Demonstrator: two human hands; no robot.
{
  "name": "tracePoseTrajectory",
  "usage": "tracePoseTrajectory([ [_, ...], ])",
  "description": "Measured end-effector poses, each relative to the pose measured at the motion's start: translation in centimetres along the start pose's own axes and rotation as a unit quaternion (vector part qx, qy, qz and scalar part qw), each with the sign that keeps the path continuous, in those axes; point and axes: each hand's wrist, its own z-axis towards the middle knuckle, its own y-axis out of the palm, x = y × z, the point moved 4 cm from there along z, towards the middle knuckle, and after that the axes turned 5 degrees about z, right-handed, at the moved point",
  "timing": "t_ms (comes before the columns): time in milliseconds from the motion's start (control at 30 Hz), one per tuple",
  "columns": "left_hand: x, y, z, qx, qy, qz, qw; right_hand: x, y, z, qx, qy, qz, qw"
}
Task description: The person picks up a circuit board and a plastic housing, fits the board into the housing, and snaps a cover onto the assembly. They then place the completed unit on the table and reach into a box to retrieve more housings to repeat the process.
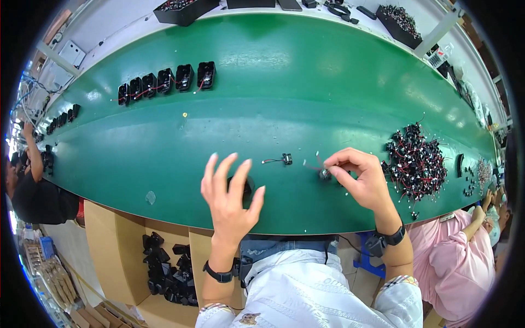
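Note:
My left hand (pixel 229 199) is over the front of the green table with its fingers spread apart. Partly hidden behind those fingers is a black plastic housing (pixel 248 189); I cannot tell whether the hand touches it. My right hand (pixel 358 175) pinches a small black component with thin wires (pixel 324 174) between thumb and fingertips, and the wires look blurred. Between the two hands lies a similar small wired component (pixel 287 159), its red and black lead pointing left. Right of my right hand is a large pile of wired components (pixel 416 163).
Several black housings with red wires (pixel 165 81) stand in a row at the far left. An open cardboard box (pixel 112 251) below the table edge holds black housings. Black bins (pixel 402 27) line the back shelf. Other people work at both ends, one in a pink top (pixel 454 246).

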Motion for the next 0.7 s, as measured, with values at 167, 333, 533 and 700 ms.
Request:
tracePoseTrajectory([
  [167, 3.2, 2.4, 4.6, -0.099, 0.077, 0.009, 0.992, -2.5, 1.7, -0.3, 0.027, -0.08, -0.211, 0.974],
  [333, 2.8, 6.7, 5.9, -0.229, 0.114, 0.066, 0.964, -3.4, 2.3, -0.4, 0.028, -0.117, -0.178, 0.977],
  [533, 2.4, 3.3, 4.5, -0.212, -0.193, -0.506, 0.814, -3.6, 2.9, -1.4, 0.08, -0.117, -0.093, 0.985],
  [700, 4.0, 2.4, 0.0, -0.162, -0.279, -0.688, 0.65, -4.3, 4.6, -1.8, 0.066, -0.231, -0.002, 0.971],
])
